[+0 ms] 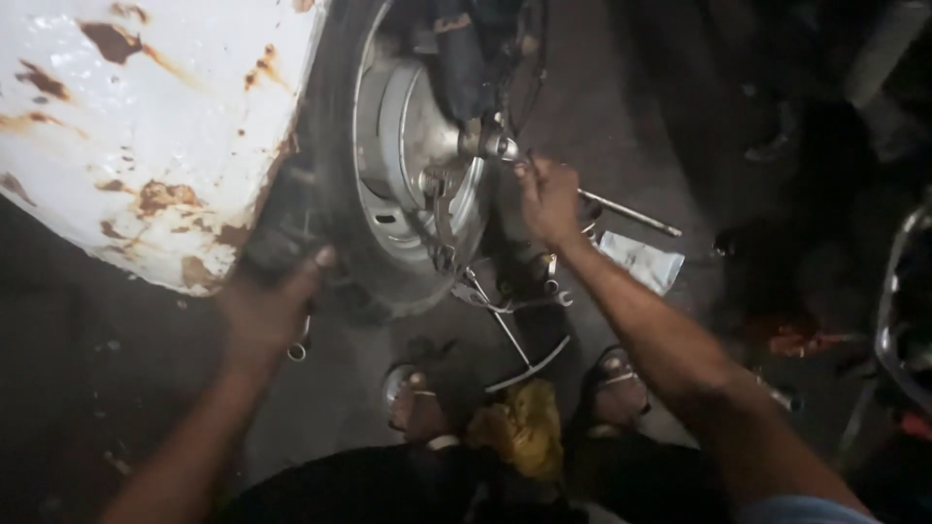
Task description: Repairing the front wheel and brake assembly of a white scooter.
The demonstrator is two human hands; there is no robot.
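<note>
A small scooter wheel with a black tyre [325, 146] and a silver hub [417, 155] stands under a rusty white body panel [146, 126]. My right hand [549, 199] is shut on a long metal wrench [631, 213] whose socket end sits on the axle nut [497, 146] at the hub's centre. My left hand [272, 301] presses against the tyre's near side and grips a small spanner [299, 344] whose ring end hangs below the palm.
Several spanners and bent metal rods [515, 320] lie on the dark floor below the wheel. A pale packet [643, 260] lies to the right. My sandalled feet [417, 398] flank a yellow rag [519, 427]. Another vehicle's chrome part [898, 320] is at the right edge.
</note>
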